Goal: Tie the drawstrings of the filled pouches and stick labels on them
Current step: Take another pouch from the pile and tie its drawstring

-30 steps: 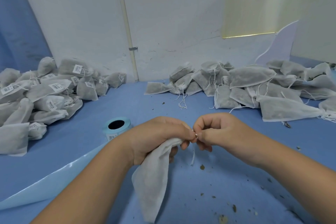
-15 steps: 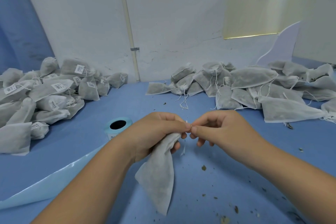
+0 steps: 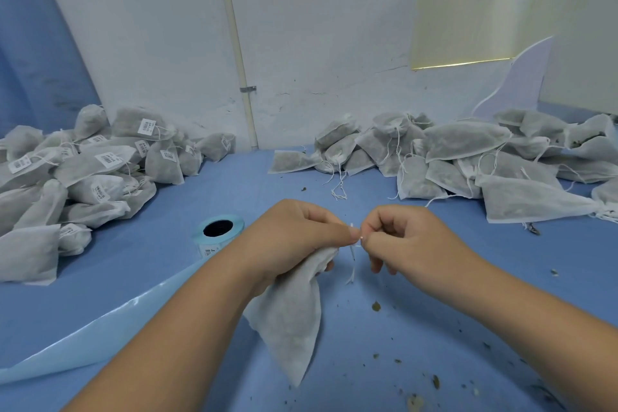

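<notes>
Gripping pouch [image 3: 294, 314] neck in left hand [image 3: 294, 237] so it hangs steady; right hand [image 3: 401, 241] pinches drawstring [image 3: 352, 252] for knotting

The left hand [image 3: 294, 237] and right hand [image 3: 413, 241] meet, both curled and pinching.

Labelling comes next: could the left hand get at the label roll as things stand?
Probably yes: the label roll stands just left of the left hand, with only bare table between. But that hand grips the pouch, so it would have to free itself first.
</notes>
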`<control>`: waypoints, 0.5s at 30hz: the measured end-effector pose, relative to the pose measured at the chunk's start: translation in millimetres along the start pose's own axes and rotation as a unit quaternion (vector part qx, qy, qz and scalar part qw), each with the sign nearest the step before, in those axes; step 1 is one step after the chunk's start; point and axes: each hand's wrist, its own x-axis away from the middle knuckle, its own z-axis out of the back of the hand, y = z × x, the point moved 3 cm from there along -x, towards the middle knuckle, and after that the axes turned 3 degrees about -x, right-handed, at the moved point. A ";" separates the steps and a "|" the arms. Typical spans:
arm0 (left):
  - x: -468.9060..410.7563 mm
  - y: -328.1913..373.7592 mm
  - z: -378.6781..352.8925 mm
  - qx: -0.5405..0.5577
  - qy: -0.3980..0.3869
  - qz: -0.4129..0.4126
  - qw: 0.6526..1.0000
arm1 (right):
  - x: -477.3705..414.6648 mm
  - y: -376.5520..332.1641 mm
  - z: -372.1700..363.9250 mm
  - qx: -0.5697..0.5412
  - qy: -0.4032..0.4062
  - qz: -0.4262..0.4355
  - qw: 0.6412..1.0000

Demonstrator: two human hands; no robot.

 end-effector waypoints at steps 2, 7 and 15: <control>0.0 0.3 0.0 0.002 0.001 -0.006 1.000 | -1.5 0.8 0.9 -0.033 0.008 -0.008 0.999; -1.0 0.1 3.3 0.028 0.012 -0.009 0.999 | -2.6 4.1 -2.0 -0.166 -0.032 -0.039 0.985; 1.4 2.6 3.6 0.021 -0.034 -0.021 0.999 | -2.6 6.2 -3.7 -0.210 -0.028 -0.061 0.975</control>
